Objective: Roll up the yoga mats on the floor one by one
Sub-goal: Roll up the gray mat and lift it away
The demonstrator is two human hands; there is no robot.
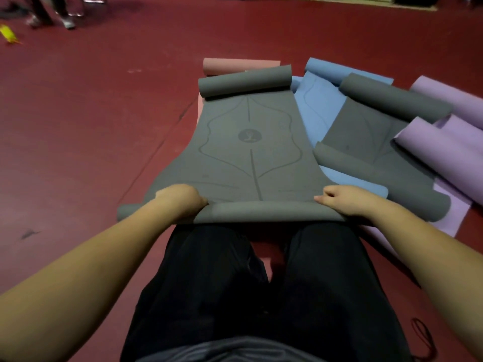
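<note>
Both hands grip the near end of the grey yoga mat point(248, 152), where a small roll has formed across its width. Left hand point(180, 198) curls its fingers over the left part of that roll, knuckles up; right hand point(342, 198) rests on the right part with fingers bent and the thumb pointing inward along the mat.

That mat lies flat on the dark red floor point(91, 113) straight ahead of the person's knees in black trousers point(235, 283), and its far end is curled into a loose roll of its own. It overlaps a pink mat point(235, 64), which shows beyond and along its left edge.

To the right, a blue mat point(318, 105) lies partly beneath it, with a second grey mat point(371, 131) on top of the blue one, curled at both ends. Purple mats point(444, 142) lie furthest right, partly rolled.

Far off at top left stand someone's legs and shoes point(52, 14), blurred, with a yellow object point(7, 33) nearby on the floor.
</note>
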